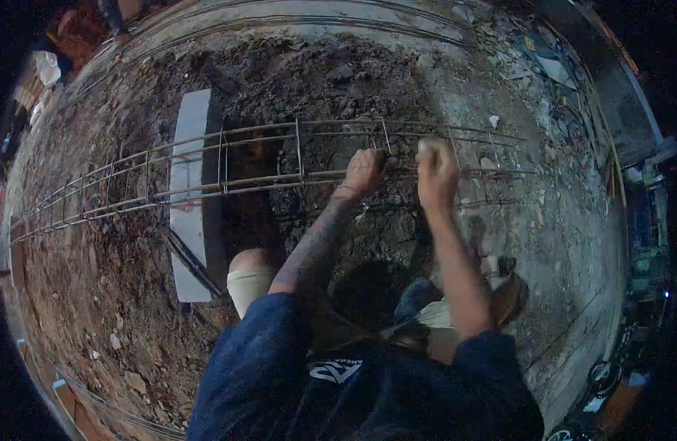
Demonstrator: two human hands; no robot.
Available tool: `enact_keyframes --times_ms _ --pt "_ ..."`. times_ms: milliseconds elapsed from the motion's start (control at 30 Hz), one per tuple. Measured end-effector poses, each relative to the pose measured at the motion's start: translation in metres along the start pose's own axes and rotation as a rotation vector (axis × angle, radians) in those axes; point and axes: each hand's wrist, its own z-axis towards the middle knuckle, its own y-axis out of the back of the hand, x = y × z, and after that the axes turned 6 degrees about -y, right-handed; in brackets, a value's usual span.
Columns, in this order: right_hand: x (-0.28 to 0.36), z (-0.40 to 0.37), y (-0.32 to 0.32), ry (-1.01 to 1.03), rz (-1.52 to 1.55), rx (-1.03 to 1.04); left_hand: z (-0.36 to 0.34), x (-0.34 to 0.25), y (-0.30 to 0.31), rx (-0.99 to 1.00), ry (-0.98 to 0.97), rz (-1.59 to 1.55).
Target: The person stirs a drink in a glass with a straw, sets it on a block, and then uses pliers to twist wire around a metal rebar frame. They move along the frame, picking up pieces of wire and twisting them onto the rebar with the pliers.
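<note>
— What is under the fingers?

— Bare earth [95, 294], brown and lumpy, strewn with stones. It lies outdoors, in dim light. A rebar cage [257, 184] runs across it, long bars tied with square stirrups, from far out beyond the left hand [364, 173] to just past the right hand [435, 176]

— And the hands themselves?

— Both are on the cage, close together near its right end. The left fingers [375, 158] are closed in a fist round one of the long bars. The right fingers [426, 151] are bunched at an upper bar, but they are blurred, so I cannot tell whether they are clamped on the steel or on anything else

— What lies away from the fingers on the left side?

— A white plank [190, 147] passes crosswise under the cage, well apart from the left fingers. Beside it, nearer the fingers, the earth drops into a dark hollow [246, 220] that the cage bridges

— And on the right side?

— There the soil gives way to a paler, flatter concrete strip [566, 242]. Beyond the right fingers, toward the far edge, sits a scatter of rubble [544, 66] and scraps

— Below the hands?

— The person's bent knee [248, 275] and a sandal [509, 298] on the ground
</note>
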Motion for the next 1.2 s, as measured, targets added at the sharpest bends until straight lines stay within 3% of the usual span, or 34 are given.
enact_keyframes --times_ms 33,100,200,267,333,400,467,500,533,567,600,633,667,733,833,933,1067,1133,1167,1200 --pt "-0.027 -0.016 -0.007 -0.408 0.126 0.043 0.002 -0.005 0.003 -0.034 0.050 0.011" --pt "-0.128 -0.028 -0.037 -0.725 0.311 0.111 0.010 -0.008 0.009 0.042 0.082 0.024" --pt "-0.110 -0.023 -0.053 -1.231 0.409 0.094 0.003 -0.008 0.003 0.101 0.107 -0.019" --pt "-0.117 -0.016 -0.066 -0.972 0.687 0.221 0.005 -0.006 0.005 0.086 0.068 -0.071" --pt "-0.109 -0.016 -0.060 -1.020 0.754 0.196 -0.001 -0.010 0.005 0.080 0.136 0.079" --pt "-0.106 -0.018 -0.052 -1.079 0.806 0.181 0.000 -0.012 0.010 0.013 0.120 0.012" --pt "-0.116 -0.003 -0.042 -0.973 0.784 0.308 0.012 -0.019 0.023 0.340 0.357 -0.003" --pt "-0.107 -0.001 -0.041 -1.017 0.722 0.270 -0.005 0.017 -0.020 0.298 0.234 0.014" --pt "-0.087 -0.003 -0.038 -1.060 0.656 0.245 0.009 -0.016 0.014 0.265 0.364 -0.005" --pt "-0.060 -0.007 -0.037 -1.064 0.580 0.203 0.021 -0.034 0.041 0.478 0.457 0.003" --pt "-0.041 -0.012 -0.039 -1.058 0.500 0.168 0.002 -0.006 0.000 0.171 0.341 0.021" --pt "-0.057 -0.011 -0.039 -1.032 0.559 0.350 0.016 -0.029 0.043 0.484 0.330 -0.022" --pt "-0.078 -0.008 -0.039 -1.013 0.622 0.518 0.004 -0.019 0.018 0.230 0.285 0.022" --pt "-0.106 0.001 -0.046 -1.106 0.646 0.433 -0.001 -0.006 -0.004 0.082 0.303 0.006" --pt "-0.100 0.001 -0.049 -1.058 0.701 0.331 0.000 -0.012 0.002 0.090 0.264 0.030" --pt "-0.048 -0.021 -0.059 -1.018 0.750 0.193 -0.005 -0.004 -0.012 -0.010 0.320 -0.030" --pt "-0.067 -0.018 -0.057 -0.941 0.754 0.239 -0.010 0.002 -0.029 -0.099 0.315 0.108" --pt "-0.095 -0.005 -0.054 -0.989 0.718 0.237 -0.008 -0.005 -0.018 0.020 0.371 -0.012" --pt "-0.087 -0.003 -0.051 -1.067 0.643 0.181 -0.007 -0.015 -0.008 -0.179 0.285 0.006" --pt "-0.086 0.001 -0.047 -1.072 0.641 0.180 -0.007 -0.022 0.003 -0.175 0.288 0.005"
